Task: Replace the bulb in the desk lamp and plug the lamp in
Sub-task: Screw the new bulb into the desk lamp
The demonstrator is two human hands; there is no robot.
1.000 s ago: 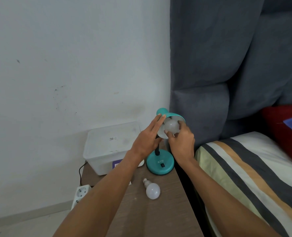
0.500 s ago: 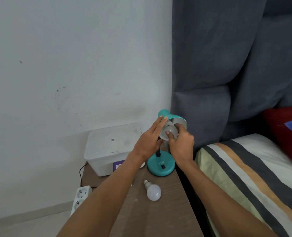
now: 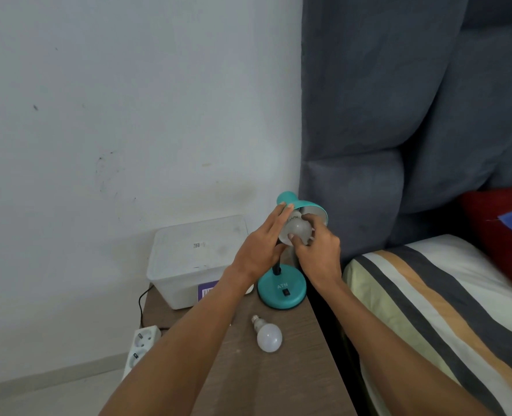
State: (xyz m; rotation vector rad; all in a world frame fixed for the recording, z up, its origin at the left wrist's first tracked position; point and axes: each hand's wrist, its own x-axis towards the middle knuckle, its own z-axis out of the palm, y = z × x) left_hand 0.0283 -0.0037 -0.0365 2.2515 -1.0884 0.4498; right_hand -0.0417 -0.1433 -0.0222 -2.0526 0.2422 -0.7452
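Note:
A teal desk lamp [image 3: 281,291] stands on a brown bedside table [image 3: 296,373], its shade [image 3: 314,209] tilted toward me. A white bulb [image 3: 297,231] sits at the mouth of the shade, its base partly drawn out. My right hand [image 3: 317,250] grips this bulb with fingers and thumb. My left hand [image 3: 263,247] lies with straight fingers against the left edge of the shade. A second white bulb [image 3: 266,336] lies on the table in front of the lamp base.
A translucent plastic box [image 3: 194,259] stands on the table's back left. A white power strip [image 3: 142,346] with a black cable hangs off the table's left edge. A padded grey headboard [image 3: 399,115] and a striped bed [image 3: 447,310] are on the right.
My right hand has turned on the bulb, and the bulb now stands further out of the shade. My left hand stays on the shade.

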